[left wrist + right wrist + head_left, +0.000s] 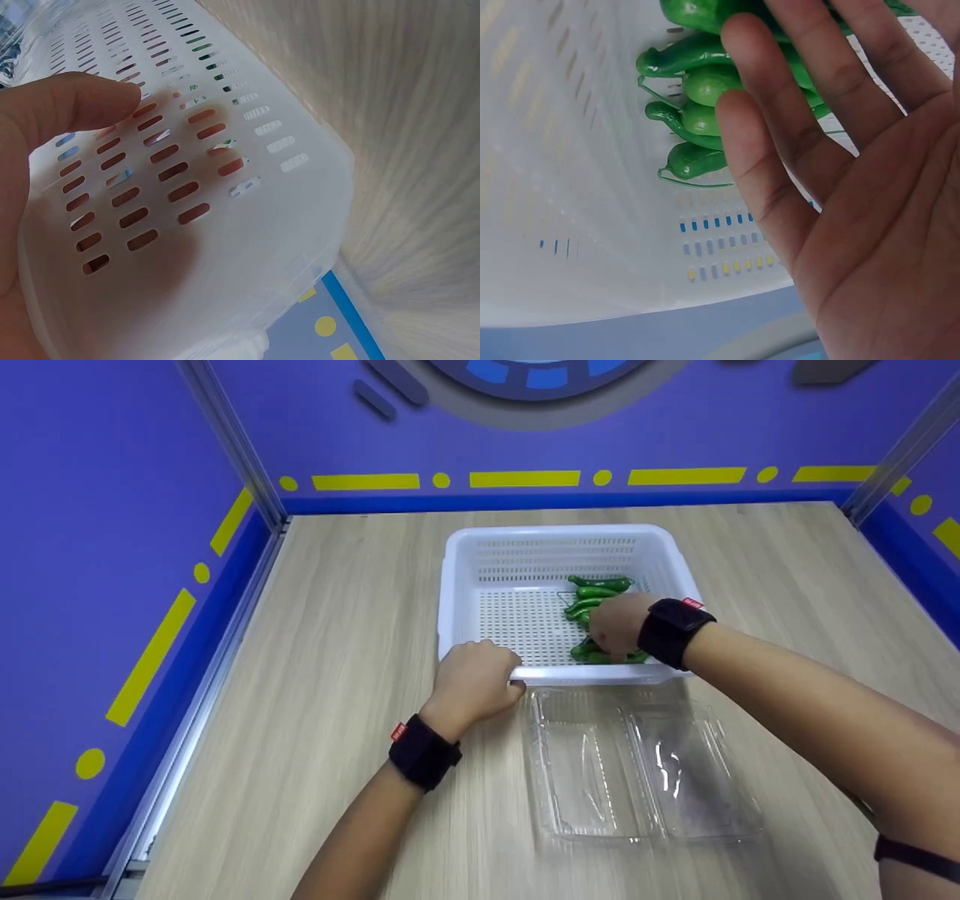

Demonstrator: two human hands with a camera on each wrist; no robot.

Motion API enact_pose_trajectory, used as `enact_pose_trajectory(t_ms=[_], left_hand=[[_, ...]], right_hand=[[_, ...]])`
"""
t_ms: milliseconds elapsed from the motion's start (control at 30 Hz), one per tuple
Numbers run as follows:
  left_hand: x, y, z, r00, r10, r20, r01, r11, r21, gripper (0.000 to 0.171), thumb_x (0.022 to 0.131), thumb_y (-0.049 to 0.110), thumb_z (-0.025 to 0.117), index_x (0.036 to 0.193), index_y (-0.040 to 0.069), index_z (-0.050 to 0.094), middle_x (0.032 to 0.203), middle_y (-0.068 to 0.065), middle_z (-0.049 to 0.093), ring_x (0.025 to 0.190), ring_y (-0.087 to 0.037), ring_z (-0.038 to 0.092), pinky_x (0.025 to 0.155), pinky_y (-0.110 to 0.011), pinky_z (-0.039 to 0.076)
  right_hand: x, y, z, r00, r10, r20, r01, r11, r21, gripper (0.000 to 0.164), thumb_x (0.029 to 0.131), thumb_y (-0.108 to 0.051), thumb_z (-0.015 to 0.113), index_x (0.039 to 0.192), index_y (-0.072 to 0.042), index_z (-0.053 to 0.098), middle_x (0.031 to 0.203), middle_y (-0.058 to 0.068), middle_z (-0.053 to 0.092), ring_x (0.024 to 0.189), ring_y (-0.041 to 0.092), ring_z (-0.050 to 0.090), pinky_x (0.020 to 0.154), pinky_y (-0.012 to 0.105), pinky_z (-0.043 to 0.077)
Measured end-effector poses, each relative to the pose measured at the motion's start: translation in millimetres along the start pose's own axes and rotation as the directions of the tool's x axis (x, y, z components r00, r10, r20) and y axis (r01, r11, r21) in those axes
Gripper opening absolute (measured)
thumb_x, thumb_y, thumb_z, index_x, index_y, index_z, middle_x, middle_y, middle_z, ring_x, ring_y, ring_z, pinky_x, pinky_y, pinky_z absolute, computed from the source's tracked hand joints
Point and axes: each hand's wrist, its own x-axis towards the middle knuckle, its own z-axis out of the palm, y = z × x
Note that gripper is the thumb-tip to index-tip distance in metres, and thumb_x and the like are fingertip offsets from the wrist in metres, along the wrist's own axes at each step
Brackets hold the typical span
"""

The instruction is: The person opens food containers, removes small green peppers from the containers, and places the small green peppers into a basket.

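Observation:
A white slotted plastic basket (459,585) stands on the table with several green chili peppers (604,583) along its right side. My left hand (472,679) grips the near rim at the left corner; in the left wrist view its thumb (90,109) presses the outer wall, and its fingers show as shadows through the plastic. Inside the basket, my right hand (621,622) is over the peppers. The right wrist view shows its fingers (761,157) extended and slightly bent beside the peppers (697,86); whether the fingertips touch any is unclear.
Just in front of the basket lies an unfolded clear plastic clamshell box (589,780), its two halves side by side on the wooden table (337,622). Blue panels (360,442) with yellow marks border the table at the back and sides.

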Motion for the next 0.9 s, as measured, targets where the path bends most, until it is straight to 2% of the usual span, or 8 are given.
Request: enact_pose_trajectory(t_ms=[100, 233, 367, 533, 600, 700, 800, 900], left_hand=[[-0.2, -0.4, -0.1, 1.000, 0.001, 0.002, -0.001, 1.000, -0.002, 0.036, 0.085, 0.033, 0.068, 0.059, 0.022, 0.045, 0.057, 0.008, 0.040, 0.053, -0.016, 0.047, 0.048, -0.038, 0.047], [-0.5, -1.1, 0.5, 1.000, 0.006, 0.008, -0.006, 1.000, 0.000, 0.036, 0.086, 0.033, 0.067, 0.059, 0.022, 0.045, 0.056, 0.008, 0.039, 0.053, -0.015, 0.046, 0.048, -0.037, 0.046], [-0.2, -2.8, 0.6, 1.000, 0.006, 0.009, -0.006, 1.000, -0.002, 0.036, 0.086, 0.033, 0.068, 0.059, 0.022, 0.046, 0.056, 0.008, 0.039, 0.053, -0.015, 0.045, 0.048, -0.037, 0.046], [1.3, -5.0, 1.7, 1.000, 0.006, 0.009, -0.006, 1.000, 0.000, 0.034, 0.086, 0.033, 0.068, 0.060, 0.022, 0.050, 0.057, 0.008, 0.041, 0.053, -0.015, 0.047, 0.049, -0.037, 0.047], [1.0, -5.2, 2.6, 1.000, 0.009, 0.012, -0.009, 1.000, -0.002, 0.032, 0.085, 0.033, 0.068, 0.060, 0.021, 0.052, 0.057, 0.008, 0.042, 0.053, -0.015, 0.047, 0.049, -0.037, 0.047], [0.7, -6.1, 3.1, 1.000, 0.012, 0.019, -0.012, 1.000, -0.006, 0.030, 0.085, 0.033, 0.068, 0.061, 0.021, 0.054, 0.057, 0.007, 0.042, 0.053, -0.015, 0.047, 0.049, -0.038, 0.046], [1.2, -7.1, 1.8, 0.999, 0.017, 0.032, -0.016, 1.000, -0.020, 0.030, 0.086, 0.032, 0.068, 0.062, 0.020, 0.054, 0.057, 0.007, 0.041, 0.053, -0.015, 0.045, 0.048, -0.038, 0.045], [2.4, -9.2, -0.1, 0.997, 0.030, 0.065, -0.026, 0.998, -0.065, 0.028, 0.086, 0.030, 0.066, 0.063, 0.019, 0.054, 0.058, 0.007, 0.041, 0.055, -0.015, 0.043, 0.048, -0.036, 0.042]], right_hand=[[-1, -1, -1, 1.000, 0.006, 0.007, -0.006, 1.000, -0.013, 0.020, 0.086, -0.013, 0.073, 0.069, -0.015, 0.063, 0.063, -0.003, 0.053, 0.057, 0.016, 0.044, 0.054, 0.030, 0.037], [-6, 0, -3, 1.000, 0.017, -0.023, -0.016, 0.998, 0.055, 0.029, 0.085, -0.015, 0.073, 0.064, -0.016, 0.054, 0.060, -0.004, 0.047, 0.055, 0.014, 0.043, 0.054, 0.028, 0.034], [-14, 3, -6, 0.994, 0.047, -0.095, -0.033, 0.989, 0.141, 0.040, 0.084, -0.031, 0.079, 0.061, -0.018, 0.049, 0.059, -0.007, 0.044, 0.055, 0.012, 0.042, 0.054, 0.027, 0.032], [-25, 8, -11, 0.976, 0.038, -0.214, -0.006, 0.989, 0.146, 0.045, 0.087, -0.037, 0.077, 0.061, -0.017, 0.046, 0.059, -0.007, 0.037, 0.054, 0.012, 0.032, 0.055, 0.028, 0.027], [-29, 9, -14, 0.966, 0.026, -0.258, 0.012, 0.989, 0.146, 0.040, 0.087, -0.035, 0.076, 0.063, -0.015, 0.052, 0.060, -0.005, 0.041, 0.055, 0.013, 0.036, 0.055, 0.029, 0.029], [-35, 9, -18, 0.946, 0.009, -0.323, 0.043, 0.987, 0.154, 0.027, 0.088, -0.034, 0.075, 0.072, -0.015, 0.065, 0.068, -0.002, 0.057, 0.061, 0.015, 0.049, 0.059, 0.029, 0.038], [-41, 10, -23, 0.918, -0.021, -0.397, 0.093, 0.982, 0.163, 0.023, 0.088, -0.031, 0.076, 0.074, -0.014, 0.068, 0.071, 0.000, 0.064, 0.061, 0.016, 0.054, 0.060, 0.030, 0.043], [-49, 11, -27, 0.881, -0.048, -0.470, 0.140, 0.977, 0.163, 0.022, 0.086, -0.028, 0.078, 0.073, -0.013, 0.067, 0.071, 0.000, 0.064, 0.060, 0.015, 0.053, 0.060, 0.030, 0.044]])
